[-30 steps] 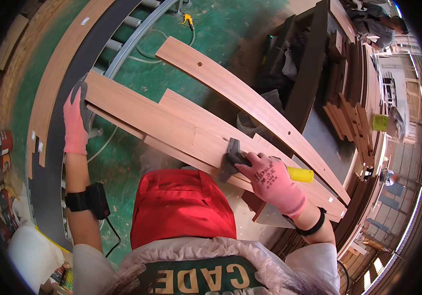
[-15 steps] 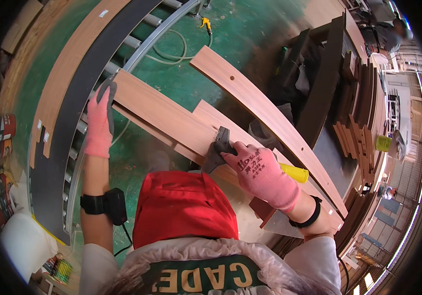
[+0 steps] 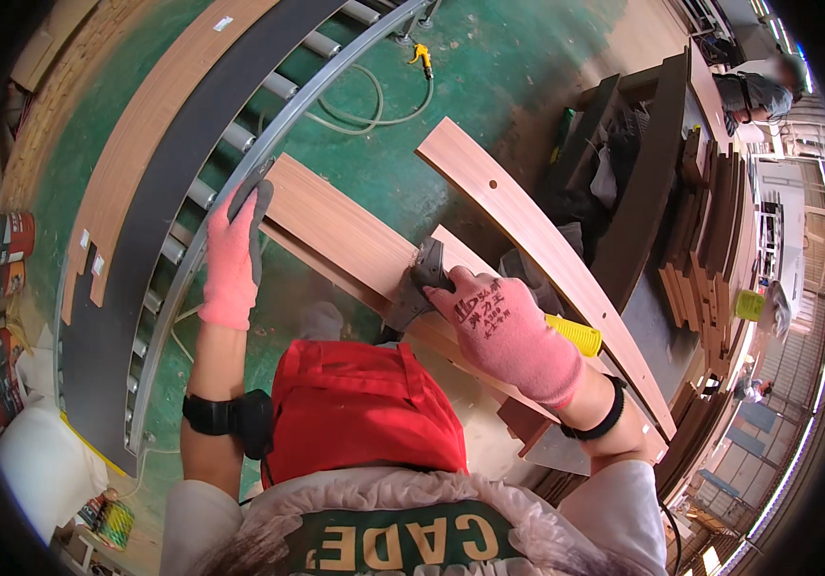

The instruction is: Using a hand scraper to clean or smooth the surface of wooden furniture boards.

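Note:
A long wood-grain board (image 3: 336, 209) slants across in front of me. At its far left end is my left hand (image 3: 233, 252), in a pink glove with a grey palm, fingers closed against the board's end. My right hand (image 3: 504, 331), in a matching glove, is closed around a dark hand tool (image 3: 428, 264) resting on the board's surface. The tool's exact kind is unclear; a wide grey part shows below the fingers. Beside the right hand lies a yellow ribbed cylinder (image 3: 578, 334). Another board with round holes (image 3: 537, 230) lies beyond, at the right.
A roller conveyor (image 3: 283, 86) carrying dark and wood-grain panels (image 3: 158, 144) curves along the left. On the green floor lies a hose with a yellow air gun (image 3: 422, 58). Stacked brown panels (image 3: 720, 221) stand at right, with another person (image 3: 763, 96) beyond. A red bag or apron (image 3: 360, 413) hangs before me.
The view has shifted, so the boards and conveyor sit further right and lower. My left hand stays at the board's end. My right hand and its tool have moved slightly nearer the left hand.

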{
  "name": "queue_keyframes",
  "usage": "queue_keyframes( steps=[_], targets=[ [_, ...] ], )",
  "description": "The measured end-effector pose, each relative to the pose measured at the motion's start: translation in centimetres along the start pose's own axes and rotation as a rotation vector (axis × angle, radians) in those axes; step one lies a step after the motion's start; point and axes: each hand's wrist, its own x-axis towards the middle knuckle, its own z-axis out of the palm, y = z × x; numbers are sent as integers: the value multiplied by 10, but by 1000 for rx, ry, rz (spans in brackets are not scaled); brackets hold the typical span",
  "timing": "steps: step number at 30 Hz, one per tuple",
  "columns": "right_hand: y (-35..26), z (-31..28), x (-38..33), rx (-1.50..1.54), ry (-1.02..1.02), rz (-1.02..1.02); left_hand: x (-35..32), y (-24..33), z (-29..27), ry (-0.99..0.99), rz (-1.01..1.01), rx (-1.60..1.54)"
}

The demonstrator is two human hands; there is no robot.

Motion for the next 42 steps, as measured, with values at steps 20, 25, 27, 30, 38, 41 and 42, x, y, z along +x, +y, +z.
queue_keyframes(
  steps=[20, 25, 27, 30, 38, 41, 42],
  targets=[
    [-18, -48, 110, -93, 143, -196, 2, 7, -10, -106, 69, 146],
    [-23, -58, 142, -74, 156, -241, 4, -2, -14, -99, 317, 522],
    [-22, -58, 140, -62, 247, -245, 6, -5, -14, -57, 455, 744],
    [-17, -49, 111, -34, 311, -203, 8, -8, -15, -132, 50, -7],
    [10, 21, -57, 193, 89, 294, 26, 3, -9, -251, 510, 517],
    [12, 43, -99, 236, 15, 428, 35, 8, 1, -302, 364, 360],
    [11, 49, -107, 255, 58, 423, 36, 9, 4, -310, 318, 348]
  ],
)
